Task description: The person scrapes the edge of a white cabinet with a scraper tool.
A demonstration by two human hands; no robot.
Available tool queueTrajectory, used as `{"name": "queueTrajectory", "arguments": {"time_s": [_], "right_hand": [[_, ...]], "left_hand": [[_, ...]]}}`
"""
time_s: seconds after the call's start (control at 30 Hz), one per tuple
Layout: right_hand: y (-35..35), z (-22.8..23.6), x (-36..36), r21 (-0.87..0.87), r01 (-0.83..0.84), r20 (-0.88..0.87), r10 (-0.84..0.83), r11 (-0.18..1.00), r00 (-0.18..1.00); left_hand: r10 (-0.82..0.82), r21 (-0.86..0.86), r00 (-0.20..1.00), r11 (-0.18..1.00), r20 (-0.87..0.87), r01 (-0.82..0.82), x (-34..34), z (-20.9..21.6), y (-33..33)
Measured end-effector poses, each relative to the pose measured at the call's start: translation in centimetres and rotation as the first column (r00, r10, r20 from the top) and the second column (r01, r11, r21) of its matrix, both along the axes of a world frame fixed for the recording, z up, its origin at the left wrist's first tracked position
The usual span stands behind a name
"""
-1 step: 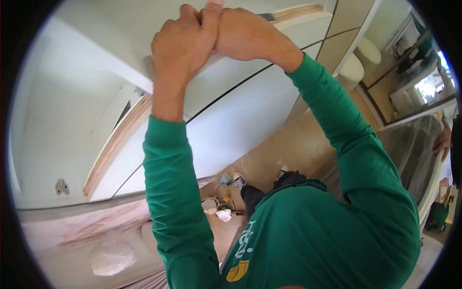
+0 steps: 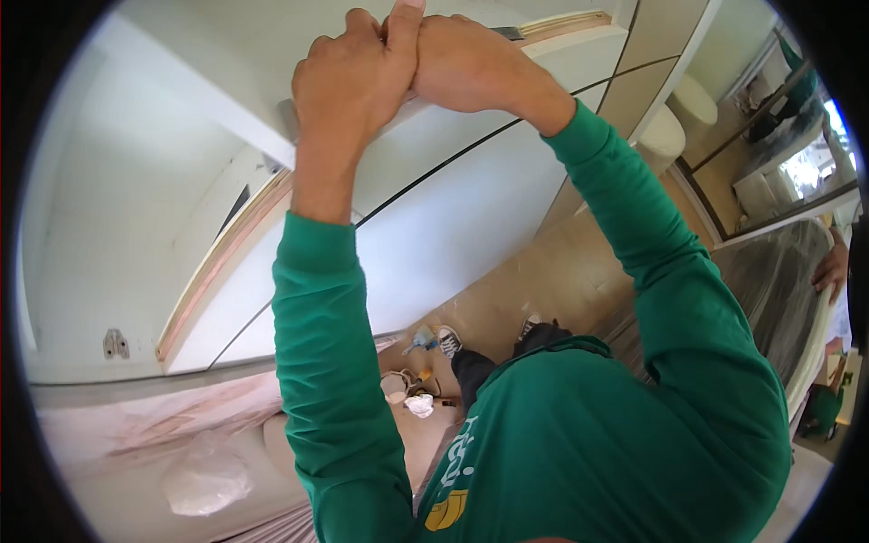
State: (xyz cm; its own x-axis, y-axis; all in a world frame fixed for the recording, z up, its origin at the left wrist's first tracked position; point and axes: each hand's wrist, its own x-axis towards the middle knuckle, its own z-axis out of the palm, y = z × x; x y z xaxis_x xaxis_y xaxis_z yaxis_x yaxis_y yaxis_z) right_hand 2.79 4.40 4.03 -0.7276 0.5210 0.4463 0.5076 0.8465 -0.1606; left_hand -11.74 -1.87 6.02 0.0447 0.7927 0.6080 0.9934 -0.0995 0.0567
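Observation:
Both my arms, in green sleeves, reach up to the upper edge of a white cabinet with pale front panels (image 2: 453, 217). My left hand (image 2: 355, 81) is closed, with its thumb raised and pressed against my right hand (image 2: 471, 63). The right hand bends over the cabinet edge, closed, its fingertips out of sight behind the left. Whatever lies under the two hands is hidden. Beside the right wrist are a small grey piece (image 2: 509, 33) and a bare wooden strip (image 2: 570, 29). Another wood-edged strip (image 2: 217, 258) runs below the left hand.
A hinge plate (image 2: 115, 344) sits inside the open white compartment at left. Below are a clear plastic bag (image 2: 206, 480) and, near my shoes, a crumpled white item (image 2: 419, 404). At right, another person's hand (image 2: 828, 270) touches a plastic-wrapped panel (image 2: 769, 299). Pale stools (image 2: 661, 138) stand beyond.
My hands and sleeves appear very slightly farther right in the view, and the cabinet has shifted a little with them. The grip looks the same.

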Motion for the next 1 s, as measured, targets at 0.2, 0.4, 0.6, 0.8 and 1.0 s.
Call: {"name": "queueTrajectory", "arguments": {"time_s": [0.2, 0.4, 0.6, 0.8, 1.0], "right_hand": [[0.8, 0.5, -0.2, -0.137, -0.079, -0.004, 0.079, 0.987, 0.997], [0.9, -0.1, -0.3, 0.026, -0.148, -0.023, 0.149, 0.989, 0.989], [0.2, -0.1, -0.7, -0.018, -0.138, -0.083, 0.137, 0.99, 0.987], [-0.1, -0.5, -1.0, -0.021, -0.155, -0.102, 0.152, 0.988, 0.983], [-0.1, -0.2, -0.5, -0.089, -0.216, -0.172, 0.199, 0.972, 0.965]], "left_hand": [[0.274, -0.352, 0.944, 0.915, 0.186, -0.196, -0.1, 1.1, -0.6], [0.313, -0.311, 0.922, 0.921, 0.228, -0.236, 1.0, 1.4, -1.4], [0.371, -0.32, 0.913, 0.897, 0.171, -0.305, 0.8, 1.6, -1.9], [0.353, -0.335, 0.914, 0.901, 0.198, -0.275, 1.4, 2.0, -2.3], [0.354, -0.34, 0.92, 0.896, 0.167, -0.284, 1.6, 2.5, -2.8]]}}
